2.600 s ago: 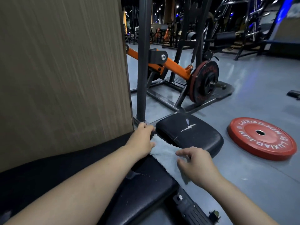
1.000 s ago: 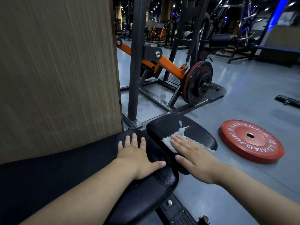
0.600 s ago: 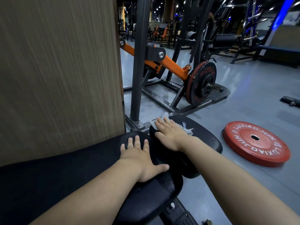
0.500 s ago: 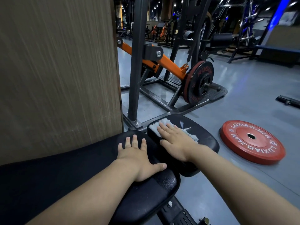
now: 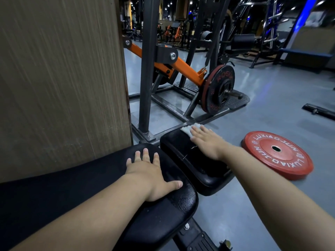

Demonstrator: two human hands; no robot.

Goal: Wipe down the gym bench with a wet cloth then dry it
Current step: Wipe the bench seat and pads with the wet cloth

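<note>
Right hand (image 5: 208, 144) presses cloth (image 5: 188, 128) on the counter (image 5: 178, 149).
Cloth lies under its straight fingers (image 5: 198, 132); left hand (image 5: 150, 174) rests flat beside, fingers spread, holding nothing.

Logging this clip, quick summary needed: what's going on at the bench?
A person is wiping a black gym bench. The right hand presses a white cloth flat on the far edge of the small seat pad. The left hand lies flat on the end of the long pad. A red weight plate lies on the floor nearby.
</note>
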